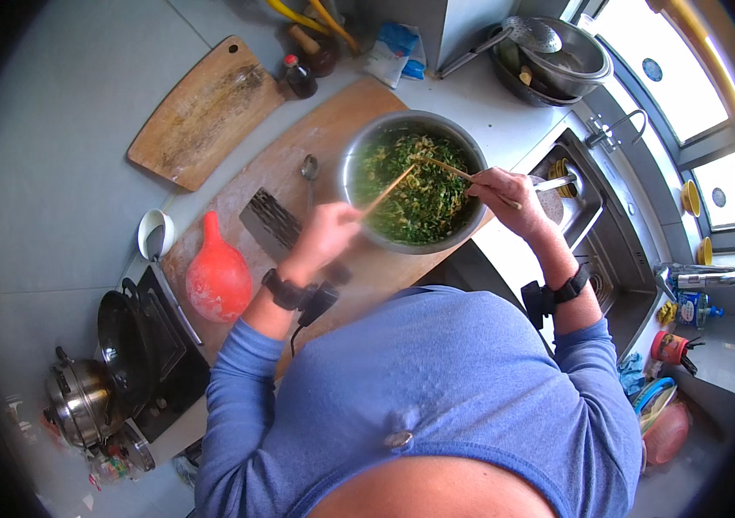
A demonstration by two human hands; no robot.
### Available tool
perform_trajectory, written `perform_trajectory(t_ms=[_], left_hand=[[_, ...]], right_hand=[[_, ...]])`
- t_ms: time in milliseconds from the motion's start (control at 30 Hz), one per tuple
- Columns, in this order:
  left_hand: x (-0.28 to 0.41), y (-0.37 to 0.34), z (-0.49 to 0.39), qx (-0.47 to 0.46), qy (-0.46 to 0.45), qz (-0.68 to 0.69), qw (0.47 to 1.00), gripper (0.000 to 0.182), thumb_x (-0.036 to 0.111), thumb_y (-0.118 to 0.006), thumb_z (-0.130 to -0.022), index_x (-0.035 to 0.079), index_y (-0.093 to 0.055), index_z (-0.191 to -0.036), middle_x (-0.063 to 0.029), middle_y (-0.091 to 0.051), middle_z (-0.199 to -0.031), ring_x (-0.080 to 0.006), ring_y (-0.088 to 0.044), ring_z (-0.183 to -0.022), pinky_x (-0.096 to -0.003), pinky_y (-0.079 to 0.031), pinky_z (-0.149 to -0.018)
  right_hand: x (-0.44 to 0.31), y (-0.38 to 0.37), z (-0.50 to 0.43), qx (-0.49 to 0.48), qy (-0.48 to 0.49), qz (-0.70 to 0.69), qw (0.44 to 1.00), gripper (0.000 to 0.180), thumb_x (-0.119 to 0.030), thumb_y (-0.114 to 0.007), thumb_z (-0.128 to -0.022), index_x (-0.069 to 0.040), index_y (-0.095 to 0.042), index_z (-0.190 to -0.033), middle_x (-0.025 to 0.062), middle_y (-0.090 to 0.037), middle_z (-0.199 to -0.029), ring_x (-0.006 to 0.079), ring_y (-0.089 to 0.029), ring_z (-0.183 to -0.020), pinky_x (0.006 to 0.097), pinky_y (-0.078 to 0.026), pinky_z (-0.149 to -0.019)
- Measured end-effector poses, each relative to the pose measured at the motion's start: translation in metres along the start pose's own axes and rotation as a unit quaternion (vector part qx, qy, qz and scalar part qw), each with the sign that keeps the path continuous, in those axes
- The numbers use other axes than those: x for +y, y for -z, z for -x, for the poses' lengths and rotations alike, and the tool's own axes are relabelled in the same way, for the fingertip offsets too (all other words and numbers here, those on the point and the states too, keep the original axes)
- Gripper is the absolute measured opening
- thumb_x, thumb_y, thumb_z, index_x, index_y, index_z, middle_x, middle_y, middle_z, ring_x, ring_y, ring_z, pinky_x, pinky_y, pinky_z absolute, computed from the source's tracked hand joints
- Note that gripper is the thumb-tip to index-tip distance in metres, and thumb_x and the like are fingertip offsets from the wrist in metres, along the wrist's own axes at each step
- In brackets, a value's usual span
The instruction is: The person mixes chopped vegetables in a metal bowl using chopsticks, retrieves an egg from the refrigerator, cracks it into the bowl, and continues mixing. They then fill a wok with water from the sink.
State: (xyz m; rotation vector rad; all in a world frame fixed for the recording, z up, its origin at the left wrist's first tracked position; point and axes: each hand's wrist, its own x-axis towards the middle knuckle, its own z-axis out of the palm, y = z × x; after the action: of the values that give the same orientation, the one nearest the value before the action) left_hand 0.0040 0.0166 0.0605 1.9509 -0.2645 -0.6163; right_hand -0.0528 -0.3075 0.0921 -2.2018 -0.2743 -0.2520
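Note:
A deep steel pot [349,169] stands on a large wooden board, holding chopped greens mixed with yellow bits [429,194]. My left hand [327,234], slightly blurred, grips one wooden chopstick [391,190] at the pot's left rim. Over the right rim, my right hand [509,195] holds another chopstick [448,169]. Both sticks slant inward, and their tips meet at the filling near the pot's middle. Behind my left hand lies a cleaver [270,219] with a dark patterned blade, partly covered by the hand. A metal spoon [310,168] rests beside the pot.
The floury board [335,123] also carries a red plastic scoop [218,278]. At left are a white bowl [147,236], a wok [122,346] and a steel pot on the stove. A cutting board [212,110] leans on the wall. A sink [584,220] lies right.

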Motion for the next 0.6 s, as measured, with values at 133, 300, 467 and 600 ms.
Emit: perform_trajectory(t_ms=[133,300,467,600], left_hand=[[0.007,0.001,0.002,-0.044,0.081,0.078,0.993,0.018,0.008,-0.06,-0.089,-0.002,-0.061,-0.104,-0.0006,-0.059,-0.074,-0.0051,-0.053,-0.054,-0.0194,-0.041,-0.044],[0.01,-0.001,0.012,-0.047,0.094,0.118,0.988,0.019,0.007,-0.059,-0.089,-0.002,-0.059,-0.105,-0.003,-0.06,-0.077,-0.0075,-0.057,-0.056,-0.0207,-0.045,-0.046],[0.007,-0.004,0.016,-0.004,0.115,0.193,0.974,0.029,0.006,-0.058,-0.088,-0.003,-0.049,-0.114,-0.0088,-0.061,-0.083,-0.0159,-0.065,-0.063,-0.0245,-0.051,-0.05],[0.011,-0.017,0.016,-0.026,0.131,0.191,0.972,0.033,0.006,-0.058,-0.088,-0.003,-0.044,-0.116,-0.0125,-0.061,-0.087,-0.0211,-0.068,-0.067,-0.0269,-0.053,-0.052]], right_hand=[[0.0,-0.004,0.004,-0.117,0.111,-0.073,0.984,0.011,-0.004,-0.065,-0.086,-0.002,-0.064,-0.096,0.0112,-0.064,-0.08,0.0243,-0.066,-0.075,0.0334,-0.053,-0.067],[0.005,0.001,0.005,0.016,-0.008,-0.006,1.0,0.006,-0.004,-0.064,-0.085,-0.001,-0.062,-0.091,0.0122,-0.063,-0.076,0.023,-0.066,-0.071,0.0342,-0.053,-0.065],[0.02,0.002,0.011,-0.073,0.056,0.027,0.995,0.007,-0.005,-0.063,-0.088,0.0,-0.063,-0.093,0.0111,-0.065,-0.079,0.0235,-0.067,-0.073,0.0325,-0.053,-0.066],[0.027,-0.015,0.019,-0.151,0.055,0.083,0.984,0.006,-0.006,-0.061,-0.087,-0.001,-0.058,-0.088,0.0129,-0.061,-0.084,0.0303,-0.063,-0.078,0.039,-0.052,-0.069]])
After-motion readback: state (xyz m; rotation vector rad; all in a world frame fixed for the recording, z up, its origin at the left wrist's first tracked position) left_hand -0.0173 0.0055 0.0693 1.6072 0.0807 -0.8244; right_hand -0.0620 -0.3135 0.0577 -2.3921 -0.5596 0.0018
